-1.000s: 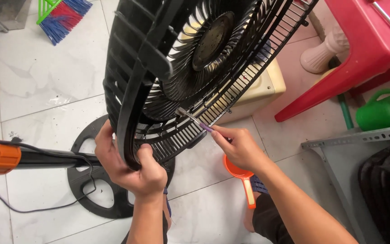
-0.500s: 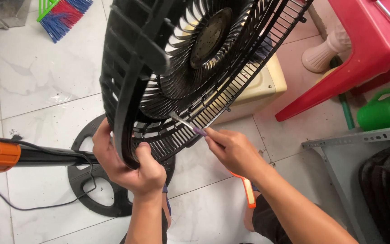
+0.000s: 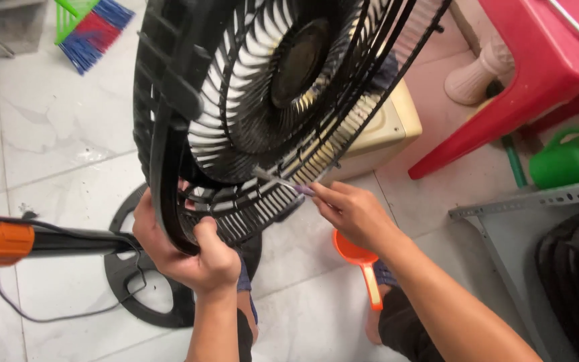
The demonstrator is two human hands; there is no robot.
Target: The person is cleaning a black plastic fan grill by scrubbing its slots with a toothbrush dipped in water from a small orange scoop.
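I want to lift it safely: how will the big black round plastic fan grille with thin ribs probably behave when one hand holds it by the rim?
The big black round plastic fan grille is probably light for its size, being mostly open slots. Its thin ribs look somewhat flexible and may crack if squeezed. Held only at the lower rim by the left hand, it seems apt to tilt; the right hand works beside it.

Red stool (image 3: 544,74), green can (image 3: 571,161), broom (image 3: 92,30)

Your left hand (image 3: 189,258) is closed in a firm grip, the thumb pressed on top and the fingers wrapped under, with the forearm coming straight up from the bottom edge. Your right hand (image 3: 356,214) pinches with fingertips (image 3: 319,194) pointing to the left, and its bare forearm stretches from the lower right corner.
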